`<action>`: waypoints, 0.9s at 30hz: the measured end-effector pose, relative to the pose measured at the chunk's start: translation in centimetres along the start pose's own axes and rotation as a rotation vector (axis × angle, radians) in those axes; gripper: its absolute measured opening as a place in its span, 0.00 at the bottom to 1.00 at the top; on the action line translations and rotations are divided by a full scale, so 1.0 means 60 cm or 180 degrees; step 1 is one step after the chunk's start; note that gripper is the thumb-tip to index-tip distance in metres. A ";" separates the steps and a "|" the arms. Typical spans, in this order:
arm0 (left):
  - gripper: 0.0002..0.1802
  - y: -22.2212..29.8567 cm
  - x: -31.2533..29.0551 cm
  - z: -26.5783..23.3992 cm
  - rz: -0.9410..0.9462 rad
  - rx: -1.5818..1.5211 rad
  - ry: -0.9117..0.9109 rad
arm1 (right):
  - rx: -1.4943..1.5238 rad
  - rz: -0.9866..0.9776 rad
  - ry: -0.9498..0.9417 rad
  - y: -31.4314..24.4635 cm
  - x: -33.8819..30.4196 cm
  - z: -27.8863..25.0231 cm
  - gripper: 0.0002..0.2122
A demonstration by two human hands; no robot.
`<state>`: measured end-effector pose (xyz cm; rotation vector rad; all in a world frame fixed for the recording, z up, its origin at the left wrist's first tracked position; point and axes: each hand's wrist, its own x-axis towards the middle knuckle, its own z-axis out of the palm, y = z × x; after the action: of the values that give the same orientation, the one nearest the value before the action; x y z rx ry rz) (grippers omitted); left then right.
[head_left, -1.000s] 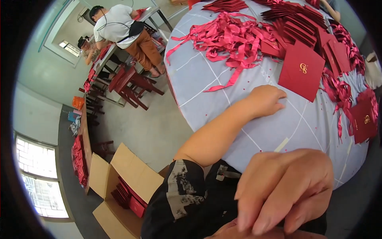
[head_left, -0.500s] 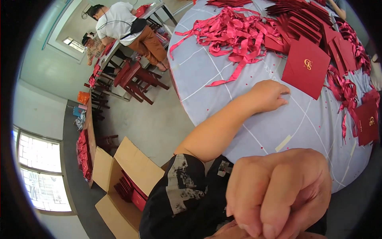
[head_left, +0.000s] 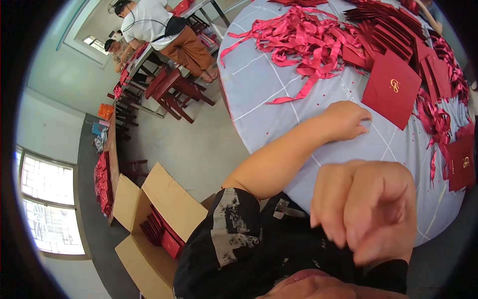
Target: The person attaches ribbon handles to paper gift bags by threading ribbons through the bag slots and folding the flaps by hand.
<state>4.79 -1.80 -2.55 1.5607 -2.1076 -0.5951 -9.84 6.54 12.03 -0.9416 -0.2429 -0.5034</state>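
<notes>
My left hand (head_left: 347, 121) rests on the pale blue-grey checked tablecloth (head_left: 269, 119), its fingers loosely bent with the tips apart and nothing between them. Just beyond its fingertips lies a square dark red envelope-like card box (head_left: 392, 89) with a gold emblem. My right hand (head_left: 366, 209) is raised close in front of me, over the table's near edge. Its fingers are curled into a loose, slightly blurred fist, and I see nothing in it. A tangled heap of shiny red ribbons (head_left: 303, 45) lies farther off.
Stacks of red card boxes (head_left: 393, 37) and more ribbons (head_left: 438, 124) cover the table's far right. On my left stands an open cardboard carton (head_left: 174, 199) holding red boxes. Beyond are wooden stools (head_left: 174, 92) and two people at another table, one in a white shirt (head_left: 147, 22).
My right hand has lifted upward and away from me, still curled. My left hand stays at the same place on the cloth. The view has shifted slightly.
</notes>
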 end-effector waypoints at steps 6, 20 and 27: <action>0.18 -0.009 0.002 0.004 0.0349 -0.0001 0.0303 | -0.1549 0.0415 0.0522 -0.008 0.007 0.003 0.05; 0.20 0.005 0.002 -0.004 0.0105 -0.0135 0.0200 | -0.4312 0.0401 0.3257 -0.128 -0.165 -0.379 0.09; 0.17 0.008 0.004 0.001 0.0147 -0.0232 0.0206 | -0.4491 0.0538 0.3526 -0.038 -0.173 -0.441 0.17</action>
<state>4.33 -1.91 -2.31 1.4681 -2.0454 -0.5907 -20.40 -13.10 -5.76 -1.8197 1.3599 -0.9748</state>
